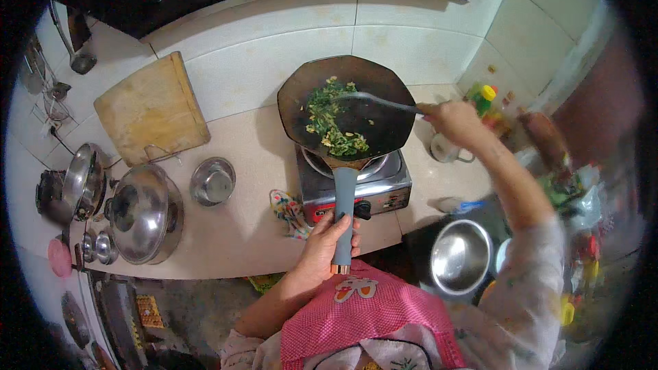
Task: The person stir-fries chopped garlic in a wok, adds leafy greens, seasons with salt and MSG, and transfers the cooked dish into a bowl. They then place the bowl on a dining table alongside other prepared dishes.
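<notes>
A dark wok (388, 128) with many-sided walls sits tilted over a single electric stove (383, 205). My left hand (329, 246) is closed around the wok's grey handle (345, 190). Chopped leafy greens with pale yellowish bits (329, 118) lie along the left and near part of the wok. From the right, my right hand (450, 118) grips a metal spatula (383, 102), whose head reaches into the greens; its exact edge is blurred against them.
Left of the stove are a small steel bowl (213, 182), a lidded steel pot (141, 216) and a wooden cutting board (154, 113) against the wall. A patterned cloth (289, 213) touches the stove's left side. At right stand a glass mug (444, 148) and a large steel bowl (461, 257).
</notes>
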Action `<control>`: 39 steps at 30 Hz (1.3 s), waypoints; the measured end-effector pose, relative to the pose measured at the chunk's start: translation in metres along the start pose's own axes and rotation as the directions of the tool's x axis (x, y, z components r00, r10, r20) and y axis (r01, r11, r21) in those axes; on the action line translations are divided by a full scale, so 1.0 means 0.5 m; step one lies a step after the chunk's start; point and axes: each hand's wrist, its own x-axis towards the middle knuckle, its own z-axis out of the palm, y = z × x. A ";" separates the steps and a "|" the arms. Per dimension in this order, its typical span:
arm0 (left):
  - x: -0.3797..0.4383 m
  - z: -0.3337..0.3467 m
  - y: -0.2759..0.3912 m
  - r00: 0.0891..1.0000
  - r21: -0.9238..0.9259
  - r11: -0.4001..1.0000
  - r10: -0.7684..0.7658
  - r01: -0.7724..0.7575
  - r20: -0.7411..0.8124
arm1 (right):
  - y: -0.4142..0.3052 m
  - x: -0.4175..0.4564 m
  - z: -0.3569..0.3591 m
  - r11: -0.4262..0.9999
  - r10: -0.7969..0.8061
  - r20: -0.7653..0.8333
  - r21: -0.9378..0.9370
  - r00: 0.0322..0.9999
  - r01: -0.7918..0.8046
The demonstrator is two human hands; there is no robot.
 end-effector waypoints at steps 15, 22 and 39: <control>-0.009 0.005 0.002 1.000 -0.013 1.000 0.006 -0.006 0.005 | 0.016 0.060 0.006 0.514 -0.049 0.415 0.791 0.909 -0.333; -0.004 0.008 0.000 1.000 0.012 1.000 0.008 -0.008 0.001 | -0.038 0.020 -0.003 0.993 -0.096 0.021 0.077 0.995 0.094; 0.007 0.005 -0.010 1.000 -0.003 1.000 0.014 -0.014 0.027 | -0.032 0.007 0.046 0.927 -0.249 0.070 -0.271 0.966 0.259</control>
